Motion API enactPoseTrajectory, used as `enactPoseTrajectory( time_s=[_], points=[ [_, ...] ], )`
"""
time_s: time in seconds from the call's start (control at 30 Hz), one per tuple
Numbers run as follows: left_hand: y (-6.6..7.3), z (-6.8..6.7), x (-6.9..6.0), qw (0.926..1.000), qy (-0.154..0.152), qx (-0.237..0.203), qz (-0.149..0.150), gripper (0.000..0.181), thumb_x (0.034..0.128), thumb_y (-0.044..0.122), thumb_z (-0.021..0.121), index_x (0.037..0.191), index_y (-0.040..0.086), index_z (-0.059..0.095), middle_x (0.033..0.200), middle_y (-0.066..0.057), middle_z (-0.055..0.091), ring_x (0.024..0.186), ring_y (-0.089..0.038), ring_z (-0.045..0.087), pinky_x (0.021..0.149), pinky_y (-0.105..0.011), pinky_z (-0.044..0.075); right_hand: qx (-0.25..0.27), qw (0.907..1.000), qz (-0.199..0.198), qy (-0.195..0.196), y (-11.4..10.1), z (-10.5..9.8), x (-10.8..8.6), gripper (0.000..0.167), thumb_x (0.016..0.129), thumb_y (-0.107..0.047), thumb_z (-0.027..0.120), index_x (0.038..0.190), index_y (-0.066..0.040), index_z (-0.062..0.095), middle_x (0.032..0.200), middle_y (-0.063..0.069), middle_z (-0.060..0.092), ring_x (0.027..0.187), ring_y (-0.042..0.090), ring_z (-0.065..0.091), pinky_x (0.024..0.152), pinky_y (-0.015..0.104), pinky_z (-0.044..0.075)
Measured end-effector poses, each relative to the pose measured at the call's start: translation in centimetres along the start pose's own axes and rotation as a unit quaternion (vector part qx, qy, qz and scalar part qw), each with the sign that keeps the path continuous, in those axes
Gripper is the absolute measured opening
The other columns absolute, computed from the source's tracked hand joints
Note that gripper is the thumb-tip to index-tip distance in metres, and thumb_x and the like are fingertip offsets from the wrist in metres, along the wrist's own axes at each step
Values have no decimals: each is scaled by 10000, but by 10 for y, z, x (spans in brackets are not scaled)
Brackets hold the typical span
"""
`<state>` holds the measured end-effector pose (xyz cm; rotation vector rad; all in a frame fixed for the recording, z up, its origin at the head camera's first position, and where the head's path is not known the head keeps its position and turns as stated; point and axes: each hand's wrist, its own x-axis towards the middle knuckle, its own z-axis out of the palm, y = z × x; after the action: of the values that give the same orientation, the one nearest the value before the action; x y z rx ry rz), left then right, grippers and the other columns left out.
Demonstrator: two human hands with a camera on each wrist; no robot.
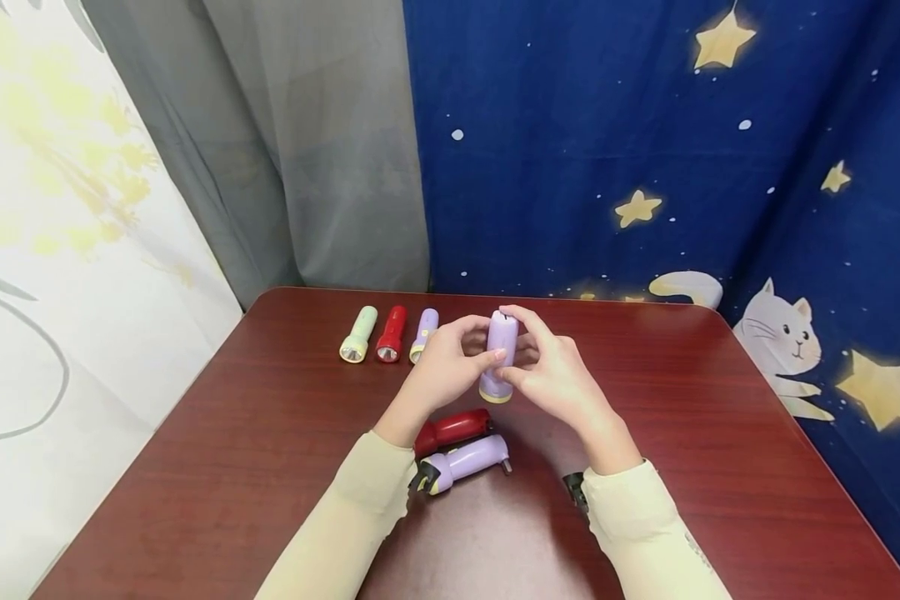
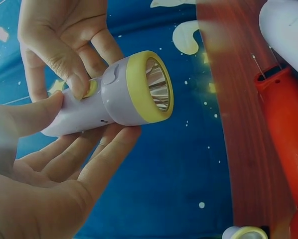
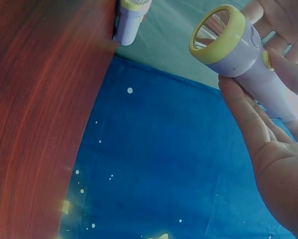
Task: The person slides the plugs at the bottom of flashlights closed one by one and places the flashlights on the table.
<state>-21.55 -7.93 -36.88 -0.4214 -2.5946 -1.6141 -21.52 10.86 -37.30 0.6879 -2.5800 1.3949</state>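
A lilac flashlight (image 1: 502,337) with a yellow rim is held above the table between both hands, its lens end down. My left hand (image 1: 450,358) grips it from the left, thumb across the body. From the right, my right hand (image 1: 562,383) grips it too, one finger at the tail end. In the left wrist view the right thumb (image 2: 78,85) rests on the yellow switch (image 2: 90,89). The reflector (image 3: 212,30) looks unlit in the right wrist view.
On the wooden table (image 1: 270,467), a pale green flashlight (image 1: 358,335), a red flashlight (image 1: 392,335) and a lilac flashlight (image 1: 425,327) form a row. Nearer lie another red flashlight (image 1: 457,427) and another lilac one (image 1: 472,460), with metal prongs out. Curtains (image 1: 540,167) hang behind.
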Motion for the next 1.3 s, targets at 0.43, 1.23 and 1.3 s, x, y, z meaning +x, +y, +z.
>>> enactPoseTrajectory(
  time_s=[0.43, 1.23, 1.3],
  points=[
    [1, 0, 0, 10000, -24, -30, 13, 463, 959, 167, 798, 1386, 59, 658, 1273, -135, 764, 1158, -288, 766, 1032, -468, 615, 26, 9999, -109, 85, -2, -1, -1, 780, 847, -5, 842, 1524, -214, 516, 1147, 213, 782, 1037, 314, 802, 893, 478, 660],
    [2, -1, -1, 10000, 45, 28, -6, 464, 951, 176, 808, 1376, 55, 669, 1274, -132, 767, 1155, -282, 768, 1033, -462, 615, 23, 9998, -186, 89, -4, 1, -2, 739, 857, 38, 818, 1491, -178, 504, 1167, 235, 778, 1083, 331, 791, 884, 465, 664],
    [2, -1, -1, 10000, 63, 38, -19, 464, 952, 178, 808, 1378, 56, 669, 1276, -129, 767, 1159, -280, 767, 1034, -461, 614, 40, 9998, -174, 82, -4, 1, -2, 738, 858, 35, 819, 1488, -187, 504, 1175, 230, 776, 1089, 326, 790, 885, 466, 664]
  ],
)
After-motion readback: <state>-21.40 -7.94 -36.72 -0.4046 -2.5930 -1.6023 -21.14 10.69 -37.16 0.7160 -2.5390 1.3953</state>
